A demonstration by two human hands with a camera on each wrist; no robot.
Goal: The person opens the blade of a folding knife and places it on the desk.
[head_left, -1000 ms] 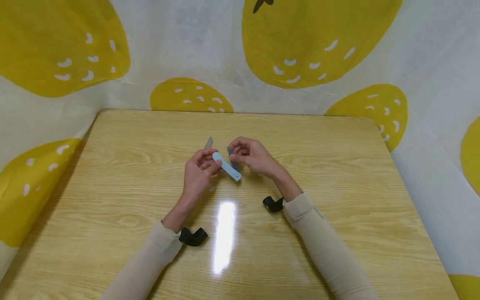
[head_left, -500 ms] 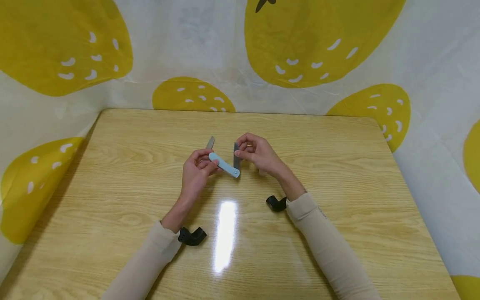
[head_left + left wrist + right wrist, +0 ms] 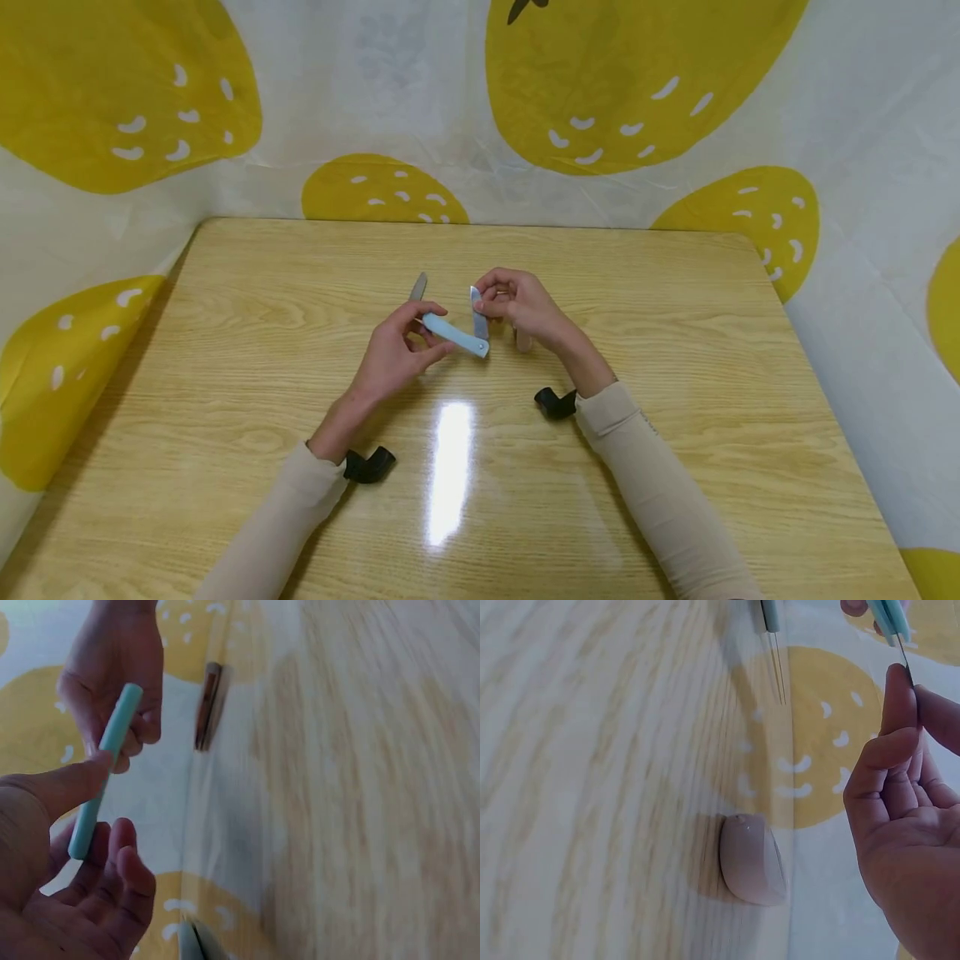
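Note:
A folding knife with a light blue handle [image 3: 455, 333] is held above the table between both hands, its blade [image 3: 479, 321] swung partway out. My left hand [image 3: 390, 354] holds the handle between thumb and fingers near its rear end. With thumb and forefinger, my right hand [image 3: 528, 308] pinches the blade, seen edge-on in the right wrist view. Behind the left hand, a second knife's grey blade [image 3: 418, 287] shows; its handle [image 3: 771, 615] is bluish in the right wrist view. A pinkish object [image 3: 750, 862] lies on the table, partly hidden under the right hand in the head view.
The wood-grain table [image 3: 675, 350] carries a bright light reflection in front of the hands. A white cloth with yellow fruit print [image 3: 570, 100] hangs behind and at both sides. Black wrist-worn devices [image 3: 369, 464] stick out from both cuffs.
The blade has swung to a wider angle from the handle, with the right hand shifting slightly right. My left thumb has slid from the handle's face toward its near edge.

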